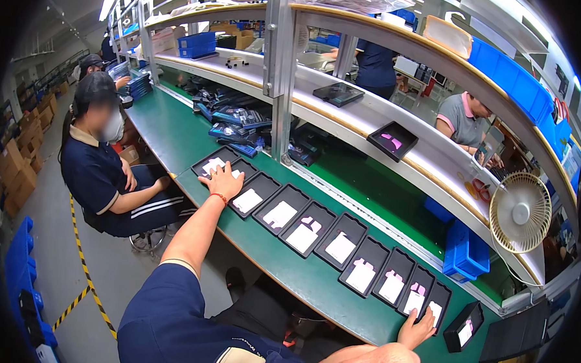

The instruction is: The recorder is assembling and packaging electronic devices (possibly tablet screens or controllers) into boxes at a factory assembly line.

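A row of shallow black trays [267, 227] runs along the green bench, most holding a white card [280, 215] and some also small pink pieces [418, 289]. My left hand [225, 182], with a red bracelet at the wrist, reaches to the far left trays, fingers spread over the white cards there. It hides part of those trays. Near the right end, my right hand [417, 330] touches the near ends of two trays, fingers apart. Beside it, a separate black tray [463, 326] lies tilted with a white card in it.
Flat dark packages [241, 116] pile up behind the left trays. A shelf [345, 116] above the bench carries a black tray [393, 140] with pink pieces. A fan [520, 212] and blue bins [467, 251] stand at right. A seated co-worker [103, 167] is at left; another person [465, 121] works beyond the shelf.
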The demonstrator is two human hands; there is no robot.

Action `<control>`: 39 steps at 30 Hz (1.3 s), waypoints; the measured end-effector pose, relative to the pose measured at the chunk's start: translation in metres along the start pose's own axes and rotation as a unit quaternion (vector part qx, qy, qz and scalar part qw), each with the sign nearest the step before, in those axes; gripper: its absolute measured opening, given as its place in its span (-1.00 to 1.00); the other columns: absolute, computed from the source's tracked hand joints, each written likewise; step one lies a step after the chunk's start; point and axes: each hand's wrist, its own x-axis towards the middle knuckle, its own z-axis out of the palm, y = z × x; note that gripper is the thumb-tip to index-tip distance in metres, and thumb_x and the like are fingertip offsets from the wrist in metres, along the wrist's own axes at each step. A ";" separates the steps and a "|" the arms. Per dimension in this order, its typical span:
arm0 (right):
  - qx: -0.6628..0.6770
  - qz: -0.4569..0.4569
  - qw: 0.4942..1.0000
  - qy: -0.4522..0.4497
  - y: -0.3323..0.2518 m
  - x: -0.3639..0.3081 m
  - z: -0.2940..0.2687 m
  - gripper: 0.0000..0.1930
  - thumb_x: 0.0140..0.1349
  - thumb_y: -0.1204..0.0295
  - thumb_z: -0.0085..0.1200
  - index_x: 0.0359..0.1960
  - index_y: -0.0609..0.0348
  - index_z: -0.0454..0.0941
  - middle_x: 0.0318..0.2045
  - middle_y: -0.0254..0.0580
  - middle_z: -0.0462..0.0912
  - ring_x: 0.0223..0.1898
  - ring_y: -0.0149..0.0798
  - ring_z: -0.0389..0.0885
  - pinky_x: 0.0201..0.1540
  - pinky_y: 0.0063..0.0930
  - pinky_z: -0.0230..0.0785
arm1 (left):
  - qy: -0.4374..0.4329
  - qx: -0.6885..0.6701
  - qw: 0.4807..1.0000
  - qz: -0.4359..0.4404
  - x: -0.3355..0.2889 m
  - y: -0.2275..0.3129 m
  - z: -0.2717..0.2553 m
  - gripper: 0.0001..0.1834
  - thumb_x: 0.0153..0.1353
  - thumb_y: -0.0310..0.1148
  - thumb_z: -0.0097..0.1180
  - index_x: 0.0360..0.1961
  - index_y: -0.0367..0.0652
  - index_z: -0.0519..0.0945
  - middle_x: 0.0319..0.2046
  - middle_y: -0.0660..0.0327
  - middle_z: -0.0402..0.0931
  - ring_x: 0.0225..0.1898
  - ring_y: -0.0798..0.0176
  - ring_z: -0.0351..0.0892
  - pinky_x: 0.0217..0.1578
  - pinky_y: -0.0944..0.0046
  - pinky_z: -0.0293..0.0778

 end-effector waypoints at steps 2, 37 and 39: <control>0.004 0.003 1.000 0.002 0.000 0.000 0.001 -0.49 0.23 0.21 0.01 0.15 0.26 0.35 0.15 0.13 0.39 0.28 0.10 0.21 0.35 0.07 -0.26 | -0.001 0.001 1.000 0.000 0.000 0.000 0.000 -0.24 0.21 0.16 -0.14 0.35 0.01 0.15 0.32 -0.02 0.11 0.37 -0.13 -0.01 0.19 -0.56 -0.33; 0.021 -0.003 1.000 0.017 0.001 -0.001 0.002 -0.49 0.19 0.25 0.07 0.14 0.22 0.38 0.16 0.09 0.40 0.29 0.06 0.21 0.37 0.03 -0.26 | -0.004 0.002 1.000 0.002 0.001 0.001 -0.001 -0.24 0.20 0.14 -0.13 0.34 -0.01 0.17 0.32 -0.06 0.10 0.36 -0.17 0.00 0.21 -0.52 -0.33; 0.021 -0.002 1.000 0.016 0.001 -0.001 0.003 -0.49 0.19 0.25 0.07 0.14 0.22 0.38 0.16 0.09 0.40 0.28 0.06 0.21 0.37 0.03 -0.26 | -0.002 0.003 1.000 0.000 0.000 0.002 -0.002 -0.25 0.20 0.13 -0.12 0.34 -0.02 0.18 0.31 -0.07 0.11 0.36 -0.17 0.00 0.20 -0.53 -0.33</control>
